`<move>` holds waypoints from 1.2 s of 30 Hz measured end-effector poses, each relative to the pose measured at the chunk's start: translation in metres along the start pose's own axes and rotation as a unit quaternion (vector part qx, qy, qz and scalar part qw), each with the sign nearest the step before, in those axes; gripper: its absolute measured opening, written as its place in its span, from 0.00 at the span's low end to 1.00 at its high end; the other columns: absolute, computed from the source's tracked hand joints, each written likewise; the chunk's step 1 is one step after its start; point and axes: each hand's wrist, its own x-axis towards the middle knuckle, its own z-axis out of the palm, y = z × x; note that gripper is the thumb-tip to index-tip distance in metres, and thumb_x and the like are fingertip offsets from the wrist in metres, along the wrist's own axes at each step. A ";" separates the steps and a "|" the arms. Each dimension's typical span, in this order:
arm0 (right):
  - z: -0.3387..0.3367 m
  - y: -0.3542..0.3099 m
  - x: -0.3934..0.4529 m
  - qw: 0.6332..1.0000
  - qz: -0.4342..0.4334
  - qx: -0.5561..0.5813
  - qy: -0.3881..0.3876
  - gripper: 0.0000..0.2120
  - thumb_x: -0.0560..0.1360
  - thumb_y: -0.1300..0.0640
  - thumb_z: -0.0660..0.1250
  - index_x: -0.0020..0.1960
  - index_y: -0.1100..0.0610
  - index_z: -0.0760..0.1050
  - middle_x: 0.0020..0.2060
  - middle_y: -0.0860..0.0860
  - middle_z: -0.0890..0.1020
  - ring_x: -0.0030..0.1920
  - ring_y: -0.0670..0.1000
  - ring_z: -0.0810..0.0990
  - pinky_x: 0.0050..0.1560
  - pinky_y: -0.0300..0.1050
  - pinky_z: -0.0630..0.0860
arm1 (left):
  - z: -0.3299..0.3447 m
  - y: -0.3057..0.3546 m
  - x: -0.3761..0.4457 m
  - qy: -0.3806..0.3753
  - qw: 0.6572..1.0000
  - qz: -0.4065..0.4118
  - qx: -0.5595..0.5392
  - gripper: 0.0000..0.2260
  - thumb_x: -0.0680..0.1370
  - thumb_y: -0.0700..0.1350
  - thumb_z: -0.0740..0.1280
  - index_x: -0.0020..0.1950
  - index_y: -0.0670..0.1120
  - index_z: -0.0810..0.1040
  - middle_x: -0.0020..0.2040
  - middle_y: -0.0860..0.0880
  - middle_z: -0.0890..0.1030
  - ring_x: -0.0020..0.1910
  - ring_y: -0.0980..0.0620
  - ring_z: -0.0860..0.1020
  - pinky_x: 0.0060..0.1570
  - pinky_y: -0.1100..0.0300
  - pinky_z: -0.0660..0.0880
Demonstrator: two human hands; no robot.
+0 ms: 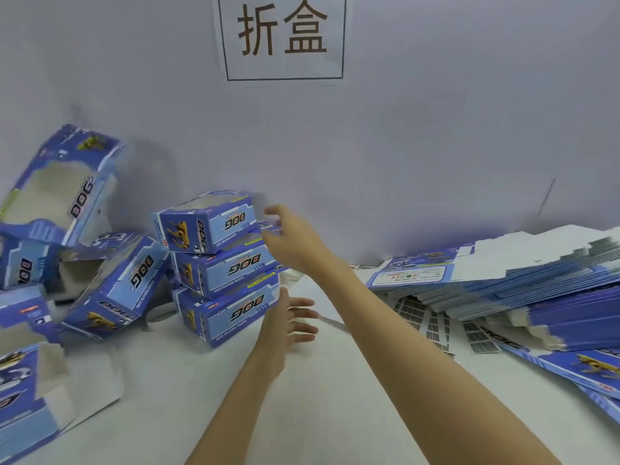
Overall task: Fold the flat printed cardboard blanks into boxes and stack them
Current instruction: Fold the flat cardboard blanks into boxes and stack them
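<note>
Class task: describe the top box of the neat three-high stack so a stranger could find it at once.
Start at the wall sign and drop straight down to the white table. Just left of the right hand stands a stack of three blue boxes. The top box sits highest and slightly askew, window upward.

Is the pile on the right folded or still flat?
Flat: the blanks lie as thin overlapping sheets, unlike the three-box stack left of them.
</note>
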 end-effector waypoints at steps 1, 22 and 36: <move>-0.001 0.025 -0.006 0.995 0.017 -0.096 0.002 0.29 0.81 0.62 0.66 0.80 0.56 0.63 0.71 0.61 0.73 0.70 0.63 0.74 0.66 0.53 0.73 | 0.000 0.000 -0.001 0.002 1.000 0.003 0.002 0.29 0.87 0.61 0.51 0.53 0.41 0.84 0.44 0.42 0.87 0.35 0.45 0.84 0.35 0.56 0.82; -0.070 0.172 -0.086 0.753 -0.089 -0.652 0.009 0.09 0.75 0.69 0.69 0.52 0.59 0.79 0.44 0.54 0.83 0.45 0.54 0.84 0.45 0.47 0.76 | 0.005 -0.002 0.003 0.021 0.999 -0.028 0.021 0.26 0.88 0.56 0.54 0.52 0.39 0.85 0.41 0.44 0.87 0.31 0.46 0.83 0.31 0.58 0.80; -0.066 0.099 -0.122 0.891 -0.146 0.134 0.410 0.12 0.86 0.60 0.65 0.67 0.52 0.79 0.47 0.46 0.87 0.44 0.48 0.87 0.43 0.39 0.81 | 0.012 0.019 -0.015 0.018 0.960 0.279 0.015 0.26 0.79 0.62 0.70 0.76 0.61 0.68 0.70 0.57 0.78 0.68 0.56 0.77 0.66 0.52 0.73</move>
